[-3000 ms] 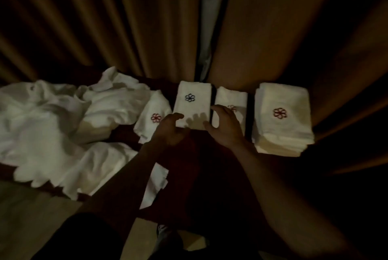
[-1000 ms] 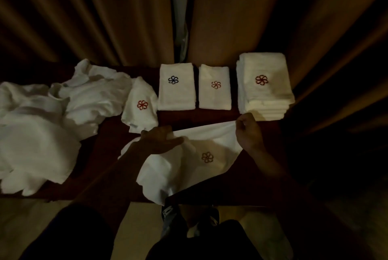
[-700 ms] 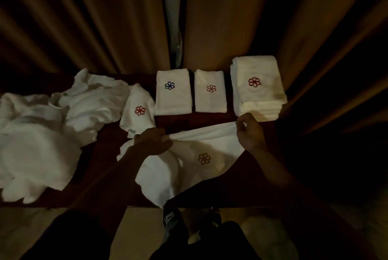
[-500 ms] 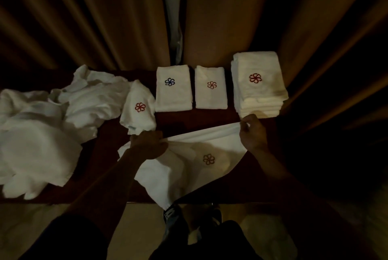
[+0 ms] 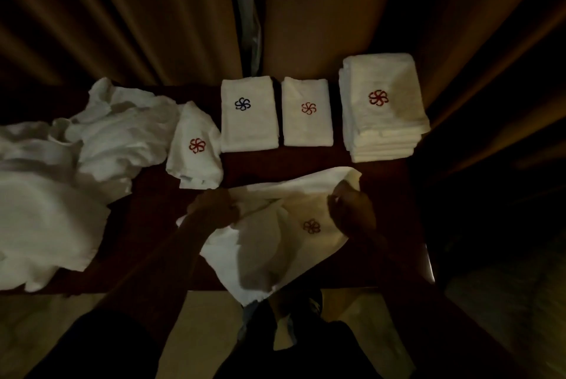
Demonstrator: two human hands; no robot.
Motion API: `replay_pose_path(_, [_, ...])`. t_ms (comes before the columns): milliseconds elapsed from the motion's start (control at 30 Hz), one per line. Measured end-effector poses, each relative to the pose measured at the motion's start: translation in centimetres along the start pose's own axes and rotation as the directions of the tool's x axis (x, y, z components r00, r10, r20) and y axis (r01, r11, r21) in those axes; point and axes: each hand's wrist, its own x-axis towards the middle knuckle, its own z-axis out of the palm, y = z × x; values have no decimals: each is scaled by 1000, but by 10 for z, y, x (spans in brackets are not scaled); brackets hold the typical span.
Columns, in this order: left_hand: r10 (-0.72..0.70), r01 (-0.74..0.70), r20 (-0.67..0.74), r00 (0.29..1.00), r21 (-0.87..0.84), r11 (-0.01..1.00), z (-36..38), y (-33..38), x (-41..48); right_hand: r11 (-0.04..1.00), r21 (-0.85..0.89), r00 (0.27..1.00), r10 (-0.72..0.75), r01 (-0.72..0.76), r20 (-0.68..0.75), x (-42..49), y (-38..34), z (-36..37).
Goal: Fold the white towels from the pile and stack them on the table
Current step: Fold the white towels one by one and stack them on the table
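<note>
**Towel spread out, first fold about to start**

Closest to us, the open towel (image 5: pixel 275 243) droops over the front edge of the desk (image 5: pixel 153 225), with one corner dangling toward the floor. The left hand (image 5: pixel 214 210) has its fingers bunched round the top hem. The right hand (image 5: pixel 352 213) grips the right-hand corner, fingers curled into the cloth.

I read this as the spreading stage, and the middle is badly rumpled. The smart play is to draw the hem taut between both hands and haul the dangling corner up onto the desk. Then square the edges and fold so the flower emblem (image 5: pixel 311 226) lands on top.

Further back, the unfolded pile (image 5: pixel 76 164) sprawls at the left. A blue-flower folded towel (image 5: pixel 248 115) and a red-flower folded towel (image 5: pixel 307 113) sit side by side. The tall stack (image 5: pixel 382 109) waits at the right, in front of the curtain (image 5: pixel 122 26).
</note>
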Motion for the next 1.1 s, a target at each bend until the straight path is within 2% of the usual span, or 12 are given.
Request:
replay_pose_path(67, [28, -27, 65, 998, -17, 999, 10, 1, 4, 996, 30, 987, -83, 80, 134, -8, 1, 22])
replay_pose_path(200, [79, -77, 54, 995, -39, 996, 23, -1, 7, 993, -97, 950, -28, 61, 312, -19, 8, 52])
replay_pose_path(267, [109, -107, 23, 994, -82, 991, 28, -2, 7, 985, -164, 942, -3, 61, 336, -20, 16, 54])
replay_pose_path(367, [31, -32, -10, 999, -108, 994, 30, 3, 6, 974, -214, 954, -5, 72, 300, -19, 29, 48])
replay_pose_path(467, [93, -92, 29, 995, -27, 995, 25, 7, 11, 952, -299, 909, 71, 61, 412, -16, 50, 37])
replay_pose_path(600, [150, -161, 81, 985, 158, 974, 13, 6, 19, 952, -306, 889, 141, 0, 437, -13, 64, 25])
replay_pose_path(700, [162, -179, 105, 981, 172, 969, 4, 3, 17, 947, -318, 866, 203, -54, 457, -9, 68, 17])
replay_pose_path(767, [233, -233, 21, 972, 160, 959, 3, -2, 12, 934, -347, 867, 245, -90, 433, -7, 70, 12])
replay_pose_path(867, [359, -320, -214, 909, 197, 927, 11, -7, 0, 896, -428, 877, 294, -116, 380, -7, 68, 12])
replay_pose_path(933, [313, -268, -370, 875, 169, 948, 21, -7, -10, 891, -429, 905, 298, -149, 305, -10, 58, 13])
replay_pose_path(1033, [195, -160, -497, 845, 113, 981, 35, -5, -24, 955, -277, 974, 156, -107, 162, -15, 41, 17])
replay_pose_path(1100, [81, -78, -501, 862, 27, 997, 46, -4, -31, 987, -156, 971, 66, -31, 229, -22, 31, 24])
